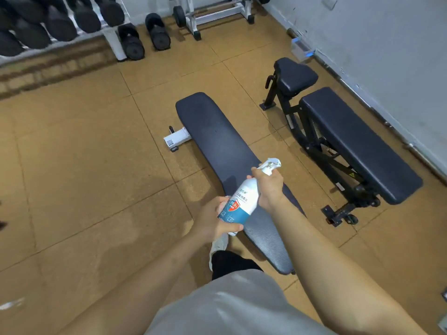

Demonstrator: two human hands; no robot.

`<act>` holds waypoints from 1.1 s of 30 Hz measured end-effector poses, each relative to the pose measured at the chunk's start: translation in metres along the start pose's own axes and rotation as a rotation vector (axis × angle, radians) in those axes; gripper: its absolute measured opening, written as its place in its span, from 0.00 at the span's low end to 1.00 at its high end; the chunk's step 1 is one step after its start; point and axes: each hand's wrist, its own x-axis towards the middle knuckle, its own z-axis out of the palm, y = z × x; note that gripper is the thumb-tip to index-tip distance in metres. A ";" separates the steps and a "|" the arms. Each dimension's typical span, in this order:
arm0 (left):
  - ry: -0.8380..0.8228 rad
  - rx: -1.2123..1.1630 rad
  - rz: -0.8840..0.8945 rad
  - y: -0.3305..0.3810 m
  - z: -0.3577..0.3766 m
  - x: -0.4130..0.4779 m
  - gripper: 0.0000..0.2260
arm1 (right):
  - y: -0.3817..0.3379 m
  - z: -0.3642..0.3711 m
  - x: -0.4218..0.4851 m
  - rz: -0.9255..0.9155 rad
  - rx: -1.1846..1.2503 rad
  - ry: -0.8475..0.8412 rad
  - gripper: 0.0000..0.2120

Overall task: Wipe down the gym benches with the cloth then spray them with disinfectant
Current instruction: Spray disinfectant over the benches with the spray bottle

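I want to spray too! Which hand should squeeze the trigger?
Probably the right hand: it already grips the bottle at the neck by the trigger, aimed over the bench. The left hand holds the base.

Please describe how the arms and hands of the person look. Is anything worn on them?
Both forearms are bare; no sleeves reach them. The left hand and the right hand wear no gloves, and no watch, ring or band shows. Lower in the view, light grey fabric covers the person's body.
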 end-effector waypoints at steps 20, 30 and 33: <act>-0.144 0.004 0.018 0.039 -0.185 0.172 0.38 | -0.049 0.186 0.119 0.051 0.068 0.204 0.11; -0.209 -0.035 0.016 -0.003 -0.360 0.220 0.42 | -0.021 0.360 0.122 -0.038 -0.010 0.270 0.09; -0.228 -0.020 0.012 -0.005 -0.395 0.235 0.45 | -0.017 0.392 0.128 -0.035 -0.010 0.295 0.09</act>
